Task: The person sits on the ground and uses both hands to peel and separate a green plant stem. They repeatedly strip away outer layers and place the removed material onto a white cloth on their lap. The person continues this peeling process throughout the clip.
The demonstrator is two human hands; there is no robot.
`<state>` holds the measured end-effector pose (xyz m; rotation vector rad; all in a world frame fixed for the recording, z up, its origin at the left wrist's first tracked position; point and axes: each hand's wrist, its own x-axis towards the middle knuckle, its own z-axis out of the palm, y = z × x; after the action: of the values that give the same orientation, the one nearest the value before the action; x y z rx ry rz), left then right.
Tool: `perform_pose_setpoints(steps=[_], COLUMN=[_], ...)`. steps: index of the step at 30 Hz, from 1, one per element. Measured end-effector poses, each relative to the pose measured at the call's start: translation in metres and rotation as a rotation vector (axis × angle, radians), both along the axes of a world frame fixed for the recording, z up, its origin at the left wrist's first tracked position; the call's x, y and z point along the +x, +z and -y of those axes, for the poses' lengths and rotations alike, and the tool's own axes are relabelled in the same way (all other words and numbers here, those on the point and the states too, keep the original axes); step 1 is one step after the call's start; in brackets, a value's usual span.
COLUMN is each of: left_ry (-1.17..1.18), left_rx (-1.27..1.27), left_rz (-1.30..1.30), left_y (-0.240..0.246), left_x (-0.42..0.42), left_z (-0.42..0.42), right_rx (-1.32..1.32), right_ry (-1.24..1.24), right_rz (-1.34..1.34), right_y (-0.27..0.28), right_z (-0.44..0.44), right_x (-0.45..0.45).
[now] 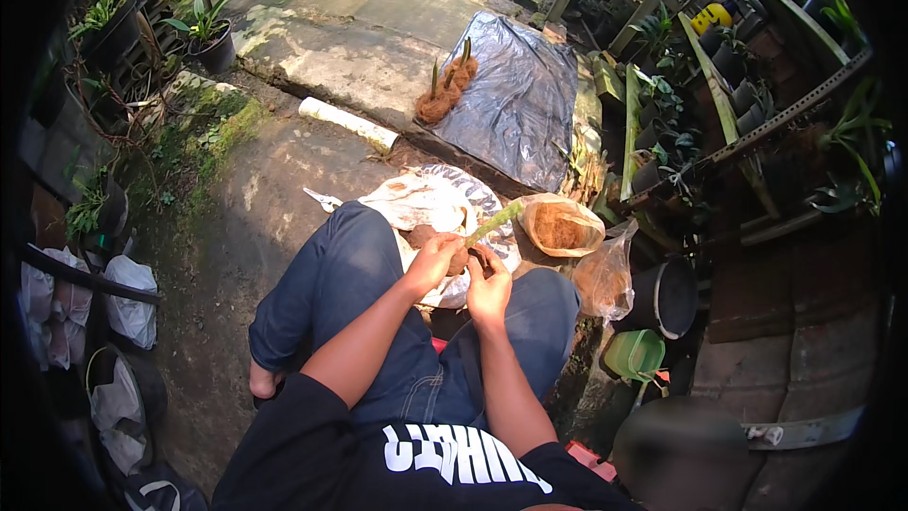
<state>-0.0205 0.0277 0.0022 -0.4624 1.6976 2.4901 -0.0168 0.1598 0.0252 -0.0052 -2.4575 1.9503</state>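
Note:
In front of my knees, my left hand point(434, 264) grips the left side of a brown ball of soil or growing medium point(457, 262). A thick green stem point(495, 222) rises from the ball, slanting up to the right. On the ball's right side are the fingers of my right hand point(489, 287), pinched around its edge and some dark brown material. Beneath lies a white sack with dark print point(482, 191), where another brown lump point(420, 235) shows beside my left fingers. My fingers hide part of the ball.
Fibre-wrapped cuttings point(443, 96) stand on a black plastic sheet point(521, 99). To the right are an open bag of brown fibre point(560, 226), a clear plastic bag point(605, 277), a black bucket point(667, 298) and a green container point(635, 355). A pale tube point(347, 123) lies ahead.

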Motion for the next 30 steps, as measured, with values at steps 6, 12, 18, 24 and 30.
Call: perform_pose_setpoints(steps=[6,12,18,24,30], left_ry=[0.042,0.02,0.189,0.203,0.238], left_rx=[0.017,0.043,0.004,0.112,0.086], left_rz=[-0.041,-0.088,-0.124,-0.19,-0.168], left_y=[0.006,0.03,0.014,0.018,0.01], left_x=[0.002,0.006,0.003,0.006,0.004], left_z=[0.003,0.009,0.003,0.011,0.013], right_rx=[-0.287,-0.363,-0.075,0.104,0.15], right_ry=[0.045,0.115,0.146,0.184,0.212], right_rz=[0.066,0.021,-0.151,-0.317,-0.375], right_y=[0.001,0.007,0.021,0.014,0.021], right_z=[0.004,0.004,0.012,0.017,0.022], right_x=[-0.003,-0.001,0.007,0.013,0.019])
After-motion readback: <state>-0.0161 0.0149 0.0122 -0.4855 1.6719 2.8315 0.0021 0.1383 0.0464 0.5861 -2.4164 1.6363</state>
